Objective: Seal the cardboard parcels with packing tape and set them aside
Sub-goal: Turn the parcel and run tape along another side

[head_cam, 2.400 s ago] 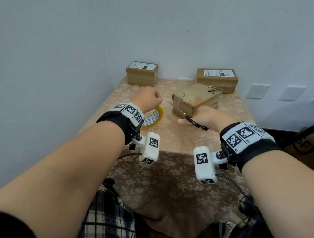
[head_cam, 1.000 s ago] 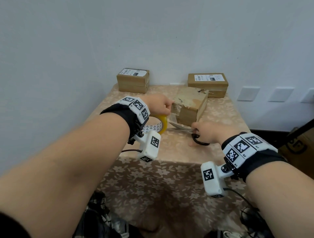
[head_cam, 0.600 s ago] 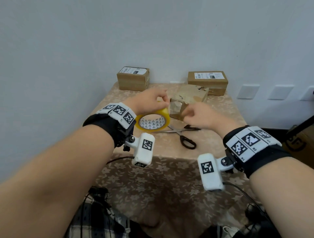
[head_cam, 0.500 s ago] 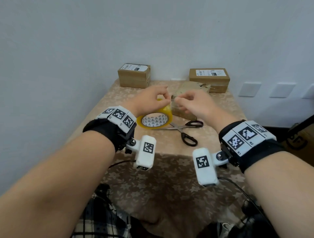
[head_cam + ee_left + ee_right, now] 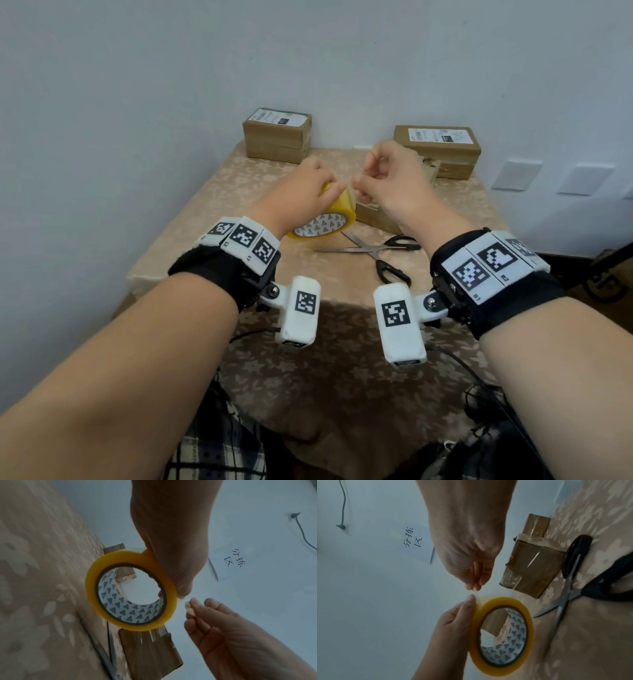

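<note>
Setting: pale wall behind table (image 5: 342, 291) in beige floral cloth.
Left hand (image 5: 301, 192): grips yellow tape roll (image 5: 334, 219), just before brown cardboard parcel (image 5: 532, 566).
Right hand (image 5: 387, 178): fingertips pinched together beside roll; whether on tape, unclear.
Risk: clear tape end may slip back, hard to find.

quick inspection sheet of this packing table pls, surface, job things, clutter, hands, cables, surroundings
surface: table under a beige floral cloth.
job's things: yellow tape roll held above the table; worn parcel with clear tape on it, beside the scissors; two labelled parcels at the back by the wall.
clutter: nothing seen.
grippers: left hand grips the roll; right hand has fingertips pinched by the roll's edge, whether on the tape end cannot be told.
cables: thin black leads from the wrist cameras; a cord on the wall.
surroundings: white wall, paper sign, wall plates.
</note>
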Demonstrator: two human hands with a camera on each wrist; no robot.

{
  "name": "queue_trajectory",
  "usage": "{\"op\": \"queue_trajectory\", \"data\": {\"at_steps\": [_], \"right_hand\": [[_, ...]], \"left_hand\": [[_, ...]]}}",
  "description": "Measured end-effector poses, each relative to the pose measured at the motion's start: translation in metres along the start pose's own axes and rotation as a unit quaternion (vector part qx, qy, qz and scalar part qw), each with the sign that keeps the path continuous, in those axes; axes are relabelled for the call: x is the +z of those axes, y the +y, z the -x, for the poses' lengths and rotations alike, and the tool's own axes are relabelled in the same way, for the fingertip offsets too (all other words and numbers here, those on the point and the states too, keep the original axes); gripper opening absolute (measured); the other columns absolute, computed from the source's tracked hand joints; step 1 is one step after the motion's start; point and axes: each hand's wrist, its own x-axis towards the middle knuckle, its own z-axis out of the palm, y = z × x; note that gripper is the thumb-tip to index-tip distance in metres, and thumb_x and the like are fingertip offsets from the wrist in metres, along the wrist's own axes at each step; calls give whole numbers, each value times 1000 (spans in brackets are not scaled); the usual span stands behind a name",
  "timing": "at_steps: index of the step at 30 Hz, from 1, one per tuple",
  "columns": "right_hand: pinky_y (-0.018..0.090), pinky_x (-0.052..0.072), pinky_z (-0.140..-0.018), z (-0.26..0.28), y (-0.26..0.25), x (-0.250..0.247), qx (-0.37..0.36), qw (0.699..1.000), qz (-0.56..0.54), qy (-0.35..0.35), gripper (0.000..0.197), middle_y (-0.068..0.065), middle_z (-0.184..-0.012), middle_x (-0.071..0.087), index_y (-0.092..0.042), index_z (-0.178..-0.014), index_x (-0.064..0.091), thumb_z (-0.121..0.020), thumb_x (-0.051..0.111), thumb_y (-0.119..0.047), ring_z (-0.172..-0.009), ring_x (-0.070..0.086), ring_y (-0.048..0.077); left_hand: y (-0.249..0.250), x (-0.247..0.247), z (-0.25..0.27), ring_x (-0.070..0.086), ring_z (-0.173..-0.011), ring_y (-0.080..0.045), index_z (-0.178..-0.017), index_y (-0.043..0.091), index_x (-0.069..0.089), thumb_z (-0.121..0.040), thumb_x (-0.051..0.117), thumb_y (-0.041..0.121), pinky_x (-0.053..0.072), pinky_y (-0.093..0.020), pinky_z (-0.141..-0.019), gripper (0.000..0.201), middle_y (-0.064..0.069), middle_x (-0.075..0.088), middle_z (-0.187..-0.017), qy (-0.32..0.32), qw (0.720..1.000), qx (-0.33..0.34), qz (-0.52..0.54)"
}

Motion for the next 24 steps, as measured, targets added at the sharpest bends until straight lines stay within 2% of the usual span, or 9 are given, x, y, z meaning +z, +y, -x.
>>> {"op": "queue_trajectory", "data": {"at_steps": [3,6,10,13,18,21,24], "right_hand": [[28,51,-59,1,-4,-3,4,1000,-6,1,32,6,-68,58,-17,-73,48,-87,60,9,-53,58,8],[22,52,-62,2,-2,-5,15,1000,13,-10,27,4,-70,60,-18,-76,57,-90,58,6,-58,58,8],[18,53,-67,1,5,-6,34,999,26,-26,24,5,-80,65,-17,-88,66,-92,55,4,-67,60,8],[16,50,-65,1,6,-7,37,999,22,-30,25,1,-81,67,-20,-87,67,-91,57,3,-68,59,6],[15,47,-63,2,7,-5,46,999,8,-24,22,4,-85,67,-20,-83,64,-87,62,1,-68,59,7],[19,47,-66,2,8,-2,36,999,28,-16,22,7,-88,66,-24,-81,64,-87,64,-3,-70,58,8],[35,52,-76,1,9,2,30,998,47,-10,23,8,-87,64,-28,-80,62,-88,63,-6,-76,58,15]], "left_hand": [[3,1,-1,42,-83,-16,-109,7,56,-101,35,37,31,-28,-73,37,-1,38,-99,1,1000,0,-17],[5,4,1,41,-90,-14,-115,10,53,-101,38,33,31,-26,-77,31,1,39,-99,6,999,8,38],[5,5,5,47,-92,-12,-103,15,56,-98,46,27,35,-26,-78,16,6,45,-94,30,991,-21,126],[2,4,5,47,-91,-8,-98,15,59,-94,55,24,31,-19,-76,11,3,47,-101,65,986,-39,149],[3,3,5,45,-93,-7,-92,18,59,-91,59,23,30,-18,-76,4,5,46,-100,72,979,-56,183],[6,2,6,43,-95,-7,-90,18,59,-90,60,20,28,-15,-70,3,6,46,-98,84,976,-55,194],[8,2,5,42,-98,-8,-89,18,60,-89,61,20,27,-14,-73,2,3,47,-105,87,974,-62,202]]}}
